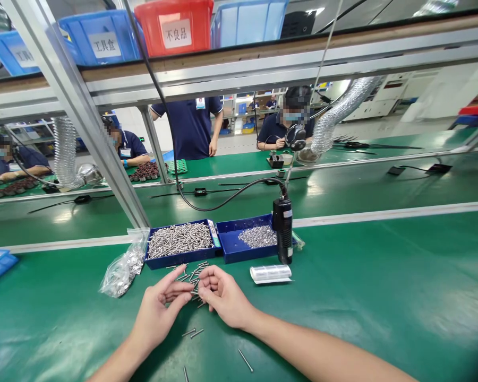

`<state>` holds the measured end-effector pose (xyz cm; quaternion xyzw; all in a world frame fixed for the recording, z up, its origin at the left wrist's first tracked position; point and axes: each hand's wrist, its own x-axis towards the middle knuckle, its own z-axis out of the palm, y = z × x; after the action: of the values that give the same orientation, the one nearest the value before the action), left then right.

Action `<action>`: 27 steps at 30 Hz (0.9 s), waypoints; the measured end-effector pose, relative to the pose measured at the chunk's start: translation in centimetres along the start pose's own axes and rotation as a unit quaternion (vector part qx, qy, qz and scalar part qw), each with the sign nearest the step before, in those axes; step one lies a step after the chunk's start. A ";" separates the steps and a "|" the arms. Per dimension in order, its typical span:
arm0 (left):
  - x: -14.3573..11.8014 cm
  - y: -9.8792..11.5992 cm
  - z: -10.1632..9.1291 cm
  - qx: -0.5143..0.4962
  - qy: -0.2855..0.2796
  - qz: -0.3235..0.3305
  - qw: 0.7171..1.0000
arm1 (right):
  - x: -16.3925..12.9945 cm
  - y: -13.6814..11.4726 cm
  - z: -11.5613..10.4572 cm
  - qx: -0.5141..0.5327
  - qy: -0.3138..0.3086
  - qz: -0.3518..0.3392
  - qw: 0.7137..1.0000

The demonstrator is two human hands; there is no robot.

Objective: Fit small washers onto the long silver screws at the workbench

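A small heap of long silver screws [199, 268] lies on the green mat, just in front of the blue trays. My left hand [159, 305] is at the heap's left side, fingers stretched and apart, fingertips close to the screws. From the right, my right hand [227, 298] reaches the same heap with fingers curled and thumb pressed toward them; what it pinches, if anything, is hidden. Closer to me lie a few loose screws, among them a single screw [246, 360]. Behind the hands, one blue tray [179, 262] is full of screws, and another blue tray [233, 257] holds small metal parts.
A black electric screwdriver [282, 228] hangs upright at the right tray. Near it lies a roll of white labels [271, 273]. A clear bag of metal parts [123, 270] rests left of the trays. Aluminium framing [91, 127] rises ahead; several people sit or stand beyond.
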<state>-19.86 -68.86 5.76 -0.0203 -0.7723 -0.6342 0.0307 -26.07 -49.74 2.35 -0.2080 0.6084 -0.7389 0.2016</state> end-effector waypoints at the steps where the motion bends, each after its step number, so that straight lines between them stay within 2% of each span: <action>1: -0.1 -0.1 0.0 0.022 -0.003 0.016 1.000 | -0.1 -0.1 0.0 -0.002 -0.002 0.002 1.000; 7: -0.1 0.1 -0.9 0.123 -0.002 0.060 0.991 | -0.4 -0.5 0.3 -0.035 -0.011 0.008 0.999; 11: 0.3 0.1 -2.6 0.210 -0.007 0.035 0.977 | -0.7 -0.8 0.4 -0.175 -0.004 -0.043 0.984; 15: 0.6 -0.4 -3.6 0.297 -0.016 0.034 0.954 | -1.5 -1.0 0.4 -0.327 -0.097 -0.141 0.929; 18: 0.8 -0.5 -3.6 0.305 -0.007 0.044 0.951 | -2.0 -1.2 0.0 -0.393 -0.159 -0.193 0.885; 21: 1.0 -0.4 -3.7 0.274 0.026 0.035 0.961 | -1.9 -1.5 -0.4 -0.430 -0.212 -0.196 0.855; 25: 1.1 -0.3 -4.1 0.207 0.057 0.007 0.977 | -1.8 -2.2 -0.4 -0.479 -0.244 -0.174 0.825; 27: 1.2 -0.3 -4.3 0.209 0.063 -0.001 0.976 | -2.0 -2.4 -0.1 -0.525 -0.260 -0.163 0.794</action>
<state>-20.96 -73.19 6.36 0.0273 -0.8841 -0.4591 0.0824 -24.54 -48.11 4.59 -0.5624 0.7846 -0.2456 0.0882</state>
